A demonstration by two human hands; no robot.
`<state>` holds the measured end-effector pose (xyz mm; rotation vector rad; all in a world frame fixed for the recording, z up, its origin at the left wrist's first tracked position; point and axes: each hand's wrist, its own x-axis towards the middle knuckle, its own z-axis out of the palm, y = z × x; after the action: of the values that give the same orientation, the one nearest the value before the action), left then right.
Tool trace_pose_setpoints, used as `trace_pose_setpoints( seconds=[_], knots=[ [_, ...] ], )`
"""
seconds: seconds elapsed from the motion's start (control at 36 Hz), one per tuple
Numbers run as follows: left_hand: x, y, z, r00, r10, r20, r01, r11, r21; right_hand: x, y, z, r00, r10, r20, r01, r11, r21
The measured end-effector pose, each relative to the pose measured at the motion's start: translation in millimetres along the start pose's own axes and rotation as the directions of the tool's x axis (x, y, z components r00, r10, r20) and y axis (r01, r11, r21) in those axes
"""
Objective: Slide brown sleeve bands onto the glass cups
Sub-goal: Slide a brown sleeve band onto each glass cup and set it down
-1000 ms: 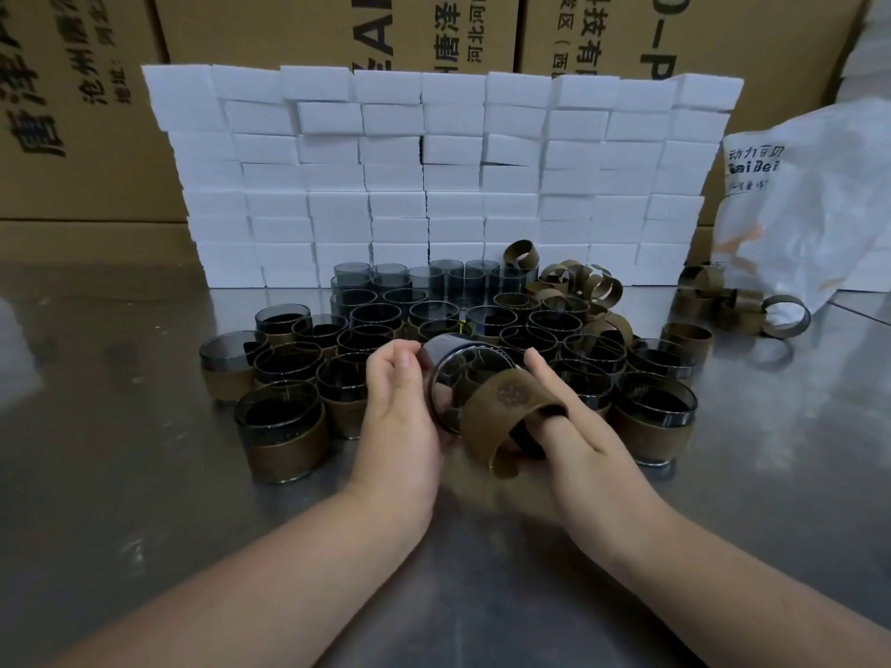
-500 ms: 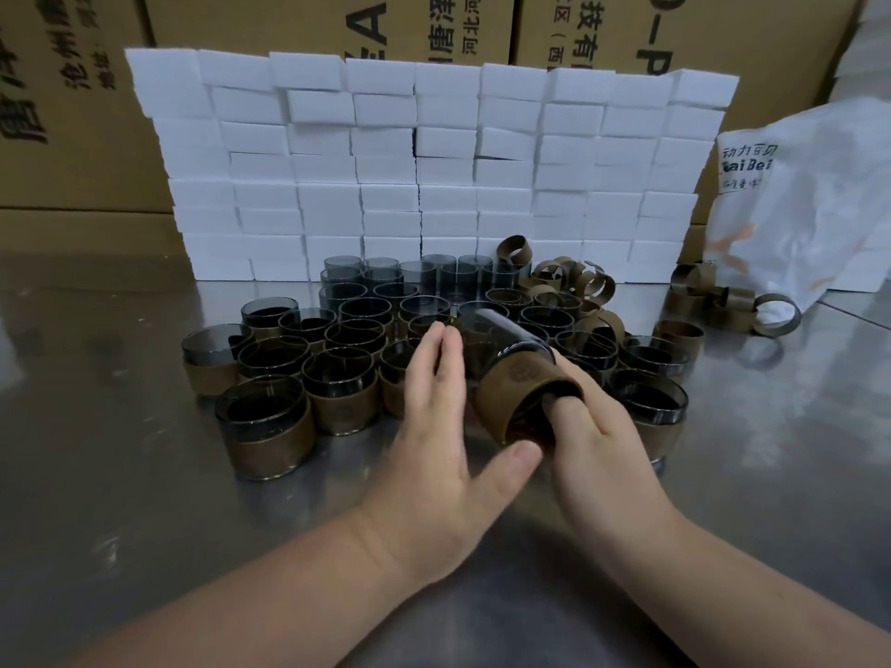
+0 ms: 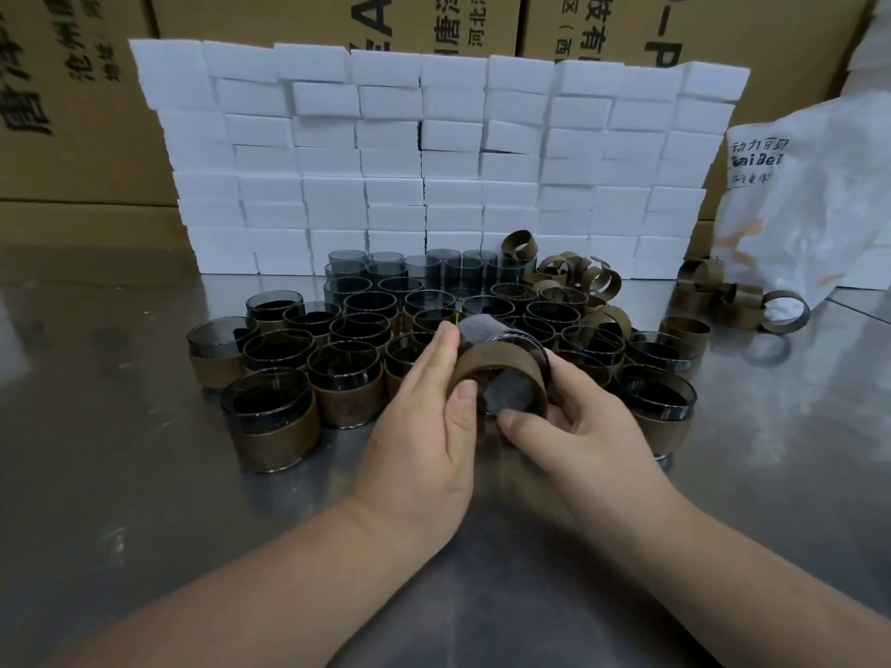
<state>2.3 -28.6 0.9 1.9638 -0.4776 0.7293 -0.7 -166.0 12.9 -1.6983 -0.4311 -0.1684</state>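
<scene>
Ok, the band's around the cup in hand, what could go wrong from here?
1. The left hand and right hand hold the glass cup tilted in the air. A slip while pushing could drop it onto the metal table or the sleeved cups packed right beside it.
2. Uneven thumb pressure may leave the brown band sitting crooked.
3. On set-down, the hands could knock neighbouring cups together.

Brown sleeve band encircles smoky glass cup, tipped sideways.
</scene>
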Motion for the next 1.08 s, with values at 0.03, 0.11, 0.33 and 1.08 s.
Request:
trace_pose_setpoints(
  seconds=[0.03,0.11,0.33,1.08],
  knots=[
    [0.2,0.1,-0.4,1.0,-0.001,-0.005,0.001,1.0,0.001,0.4,0.1,-0.3,1.0,0.016,0.018,-0.016,1.0,0.0],
    [1.0,-1.0,-1.8,1.0,-0.02,-0.019,0.02,1.0,-0.016,1.9,-0.5,0.6,0.997,0.024,0.074,-0.023,1.0,-0.005],
    [3.7,-5.8,-6.1,0.999,0.026,-0.025,-0.027,0.999,-0.017,1.3,-3.3,0.6,0.998,0.025,0.057,-0.026,1.0,0.011],
    [11.3,-10.6,-11.3,0.998,-0.034,-0.054,0.028,0.994,-0.101,-0.3,-9.8,-1.3,0.995,0.054,-0.081,-0.044,0.992,0.121]
  ],
)
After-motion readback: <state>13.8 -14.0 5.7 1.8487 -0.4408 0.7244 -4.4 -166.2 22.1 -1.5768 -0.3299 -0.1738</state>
